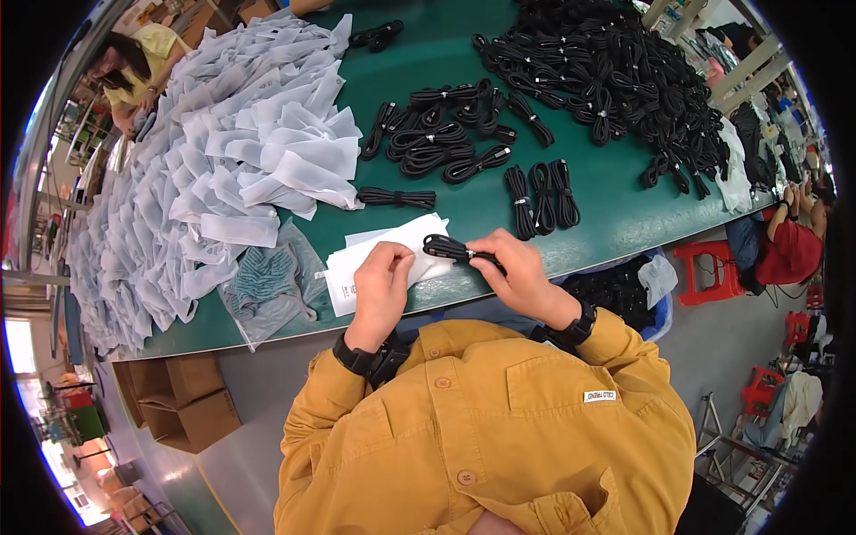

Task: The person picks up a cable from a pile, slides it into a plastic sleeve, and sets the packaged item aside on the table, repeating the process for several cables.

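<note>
Okay, I see the left hand (382, 283) curled over the white bags (419, 234), but I can't tell if it pinches one. Those bags look thin, so two might stick and lift as one. The right hand (515, 267) grips a black cable (448, 249) by one end, just over the bags. If that grip is loose, I think the loops could slip out. Farther off, three cables (542, 198) lie near the table's edge (615, 242), where a bump might knock one down. Beyond, the big cable heap (593, 67) could snag or slide if tugged.
</note>
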